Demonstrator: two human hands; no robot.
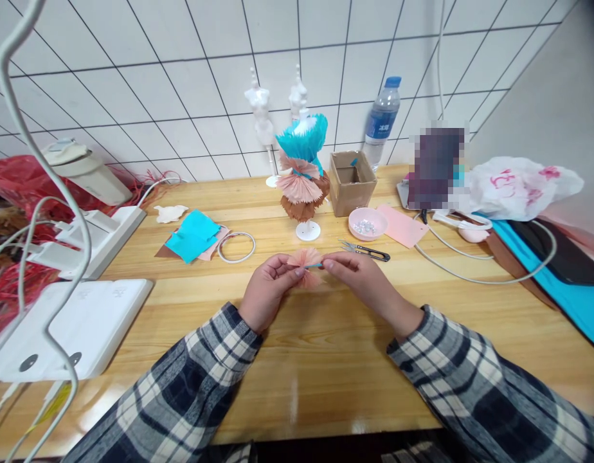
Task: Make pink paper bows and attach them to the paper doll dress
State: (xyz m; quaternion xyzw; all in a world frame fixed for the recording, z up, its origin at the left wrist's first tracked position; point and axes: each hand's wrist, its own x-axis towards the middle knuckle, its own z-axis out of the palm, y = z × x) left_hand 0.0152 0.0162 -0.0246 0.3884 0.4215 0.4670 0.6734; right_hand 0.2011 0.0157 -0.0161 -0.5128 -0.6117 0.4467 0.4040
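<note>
A small pink pleated paper bow [306, 258] is pinched at its gathered middle by my left hand [270, 289], thumb on top. A narrow blue paper strip [314, 265] runs from that middle to the right, and the fingertips of my right hand [359, 276] are closed on its end. Just beyond my hands stands a mini dress form [307, 230] dressed in crepe paper: a blue top, a larger pink pleated bow [299, 180] with a blue band, and a brown skirt. Thread snips [374, 251] lie beyond my right hand.
Left lie blue paper squares [193, 235], a white ring [236, 247], a power strip [114, 238] and a white box [118, 321]. Behind are a cardboard box [353, 186], a bowl of beads [368, 224], a water bottle [384, 122] and bare dress forms [259, 116]. A cable [494, 281] loops at right.
</note>
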